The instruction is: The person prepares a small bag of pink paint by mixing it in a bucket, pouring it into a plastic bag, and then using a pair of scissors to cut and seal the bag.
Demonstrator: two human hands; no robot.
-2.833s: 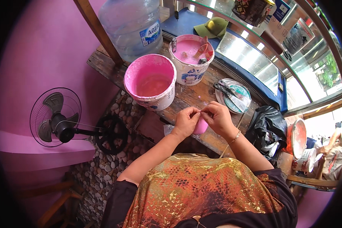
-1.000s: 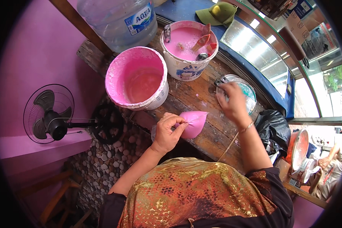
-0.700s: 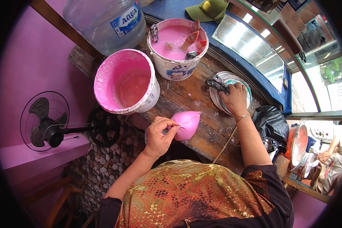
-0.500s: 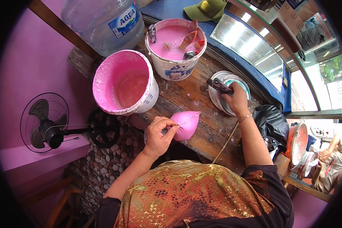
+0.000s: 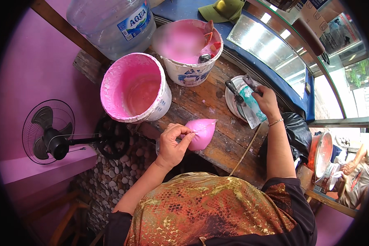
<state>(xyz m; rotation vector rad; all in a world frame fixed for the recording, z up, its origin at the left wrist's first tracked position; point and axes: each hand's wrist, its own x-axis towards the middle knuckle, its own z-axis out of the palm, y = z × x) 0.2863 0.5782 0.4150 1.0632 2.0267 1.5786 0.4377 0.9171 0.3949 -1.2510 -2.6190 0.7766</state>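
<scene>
At the table's near edge, a plump plastic bag of pink liquid (image 5: 201, 134) rests beside my left hand (image 5: 172, 144). Thumb and fingers of that hand pinch the gathered neck of the bag. Farther right, my right hand (image 5: 267, 101) is over a white round lid (image 5: 230, 103), its fingers closed around a dark tool (image 5: 249, 80). What the palm hides of that tool I cannot make out. Another black-handled tool (image 5: 235, 91) lies on the lid, near a flat metal blade (image 5: 253, 119) and a turquoise-and-white piece (image 5: 250, 98).
A pink-coated bucket (image 5: 165, 102) and a bucket of pink liquid with brushes (image 5: 194, 74) stand beyond the bag. Behind are a large water bottle (image 5: 106, 28) and a green cap (image 5: 221, 11). A black plastic bag (image 5: 294, 133) sits right; a seated person (image 5: 358, 176) is beyond.
My right hand has shifted slightly right, and the black-handled tool now lies apart from it on the lid, with the metal blade showing. My left hand keeps its pinch on the bag.
</scene>
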